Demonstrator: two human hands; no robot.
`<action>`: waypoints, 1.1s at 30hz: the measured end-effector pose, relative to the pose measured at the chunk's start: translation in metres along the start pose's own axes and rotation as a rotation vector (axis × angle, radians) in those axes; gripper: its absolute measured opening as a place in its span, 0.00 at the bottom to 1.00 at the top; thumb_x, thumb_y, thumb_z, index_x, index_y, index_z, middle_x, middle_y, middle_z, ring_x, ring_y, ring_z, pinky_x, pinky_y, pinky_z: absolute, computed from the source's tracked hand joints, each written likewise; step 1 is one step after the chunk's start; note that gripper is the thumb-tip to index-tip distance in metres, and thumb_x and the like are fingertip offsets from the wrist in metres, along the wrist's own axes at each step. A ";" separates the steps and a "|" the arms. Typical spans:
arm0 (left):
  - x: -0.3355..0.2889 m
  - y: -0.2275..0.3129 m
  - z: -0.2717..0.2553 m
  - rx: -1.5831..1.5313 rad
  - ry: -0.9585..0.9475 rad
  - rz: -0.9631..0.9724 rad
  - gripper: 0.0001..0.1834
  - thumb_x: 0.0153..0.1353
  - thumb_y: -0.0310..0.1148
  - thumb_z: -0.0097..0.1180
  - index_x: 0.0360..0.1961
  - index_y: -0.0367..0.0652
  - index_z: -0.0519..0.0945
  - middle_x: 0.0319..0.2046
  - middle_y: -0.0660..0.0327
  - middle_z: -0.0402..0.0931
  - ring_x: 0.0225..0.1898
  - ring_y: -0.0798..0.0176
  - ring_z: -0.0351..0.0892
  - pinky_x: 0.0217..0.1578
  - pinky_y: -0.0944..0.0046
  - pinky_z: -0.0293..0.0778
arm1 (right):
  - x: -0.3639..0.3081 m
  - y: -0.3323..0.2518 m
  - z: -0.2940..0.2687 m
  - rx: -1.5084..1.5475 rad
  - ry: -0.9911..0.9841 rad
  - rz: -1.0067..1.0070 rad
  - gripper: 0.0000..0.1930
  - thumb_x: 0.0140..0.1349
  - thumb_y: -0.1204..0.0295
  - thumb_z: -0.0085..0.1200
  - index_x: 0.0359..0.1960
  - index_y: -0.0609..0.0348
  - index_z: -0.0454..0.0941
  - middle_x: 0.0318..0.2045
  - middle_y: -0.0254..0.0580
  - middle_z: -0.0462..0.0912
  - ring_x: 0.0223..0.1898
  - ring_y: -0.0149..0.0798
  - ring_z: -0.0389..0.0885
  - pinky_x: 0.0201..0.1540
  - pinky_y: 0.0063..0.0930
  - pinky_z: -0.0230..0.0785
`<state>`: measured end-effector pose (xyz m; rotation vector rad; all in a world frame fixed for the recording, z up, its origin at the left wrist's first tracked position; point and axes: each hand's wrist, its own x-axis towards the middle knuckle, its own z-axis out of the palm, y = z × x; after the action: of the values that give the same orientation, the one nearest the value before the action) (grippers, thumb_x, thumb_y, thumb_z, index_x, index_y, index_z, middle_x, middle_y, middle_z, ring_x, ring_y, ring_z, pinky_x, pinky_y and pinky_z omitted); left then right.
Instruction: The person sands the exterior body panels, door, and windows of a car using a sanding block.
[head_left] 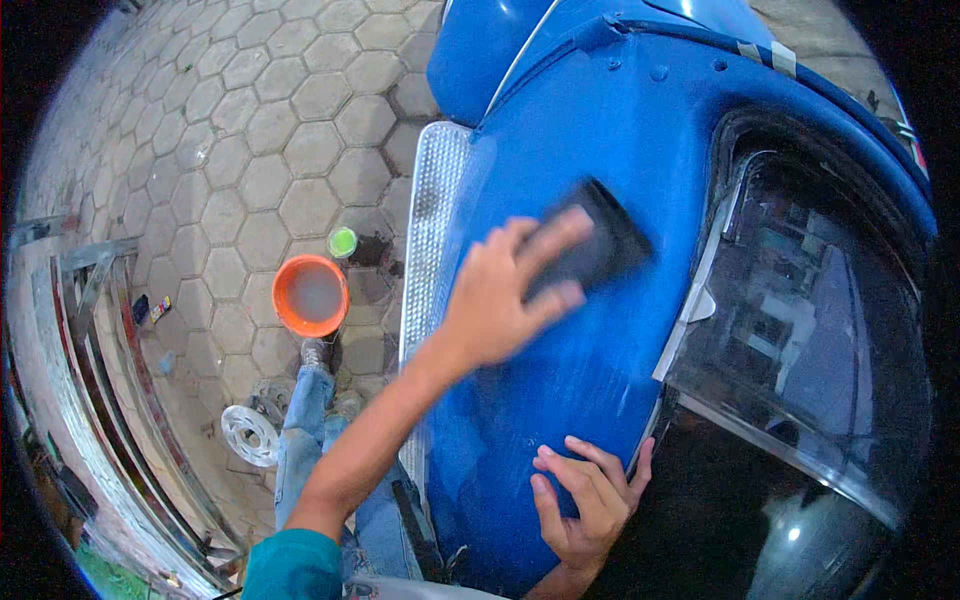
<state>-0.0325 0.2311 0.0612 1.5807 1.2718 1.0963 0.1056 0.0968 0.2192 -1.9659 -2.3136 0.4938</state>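
Note:
My left hand [510, 295] presses a flat black rectangular pad [600, 235] against the blue car body panel [540, 390]. Motion blurs both the hand and the pad, so the pad's exact kind cannot be made out. Pale, hazy streaks mark the blue paint around it. Lower down, my right hand [590, 505] holds nothing; its fingers are spread and bent at the panel's edge, beside the dark side window [790, 300]. Whether its fingertips touch the panel is unclear.
An orange bucket [311, 296] of cloudy water stands on the hexagonal paving, with a small green container [342, 242] beside it. A silver textured running board [437, 200] borders the panel. A slotted grey disc [250, 436] lies near my feet; a metal frame [110, 400] stands left.

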 end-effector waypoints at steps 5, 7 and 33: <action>0.008 -0.042 0.013 -0.053 0.054 -0.243 0.35 0.65 0.48 0.51 0.72 0.56 0.57 0.54 0.42 0.69 0.54 0.40 0.70 0.58 0.50 0.63 | 0.002 -0.001 0.004 -0.030 -0.002 0.006 0.12 0.50 0.66 0.67 0.38 0.39 0.85 0.32 0.21 0.86 0.45 0.30 0.82 0.71 0.59 0.37; -0.016 -0.005 0.012 -0.021 0.044 0.083 0.36 0.62 0.51 0.53 0.71 0.58 0.61 0.55 0.42 0.68 0.54 0.38 0.69 0.59 0.48 0.62 | 0.002 -0.001 0.004 -0.042 -0.008 0.024 0.12 0.49 0.66 0.67 0.37 0.40 0.85 0.32 0.21 0.86 0.45 0.30 0.82 0.71 0.58 0.36; -0.047 -0.036 0.024 -0.247 -0.011 -0.358 0.35 0.69 0.47 0.46 0.73 0.47 0.53 0.64 0.42 0.62 0.68 0.43 0.59 0.68 0.53 0.51 | 0.000 0.000 0.000 0.010 0.003 0.055 0.12 0.49 0.65 0.67 0.38 0.39 0.86 0.29 0.20 0.85 0.40 0.29 0.82 0.71 0.56 0.38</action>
<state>-0.0253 0.1886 0.0135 1.1225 1.2954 0.9710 0.1054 0.0963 0.2191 -2.0284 -2.2564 0.5048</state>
